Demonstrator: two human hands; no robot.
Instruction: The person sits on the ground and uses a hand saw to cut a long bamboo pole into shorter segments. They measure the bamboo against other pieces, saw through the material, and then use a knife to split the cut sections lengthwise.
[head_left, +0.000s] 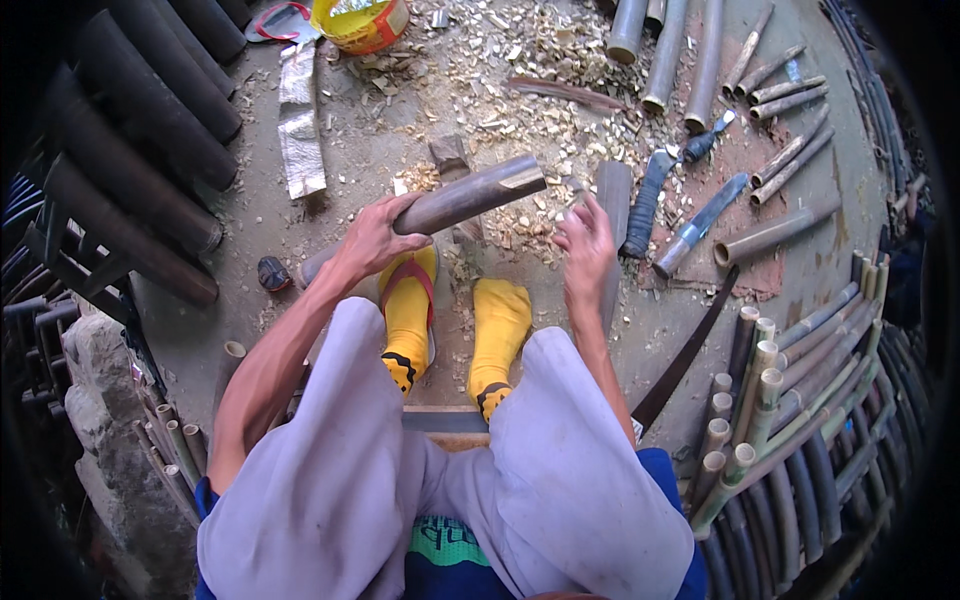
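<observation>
My left hand is wrapped round a dark bamboo tube. The tube slants up to the right in front of my knees, and a pale cut shows at its far end. To the right of that end my right hand is raised with its fingers curled. What these fingers hold, if anything, is too blurred to make out. A flat dark bar stands just behind the right hand. Further right lie a knife with a dark wrapped handle and a blue-grey tool with a tubular end.
Pale wood chips cover the ground ahead. Bamboo tubes lie at the far right, with a bundle of bamboo at the near right. A long dark blade rests by my right knee. Large dark tubes line the left; a yellow-red container stands far off.
</observation>
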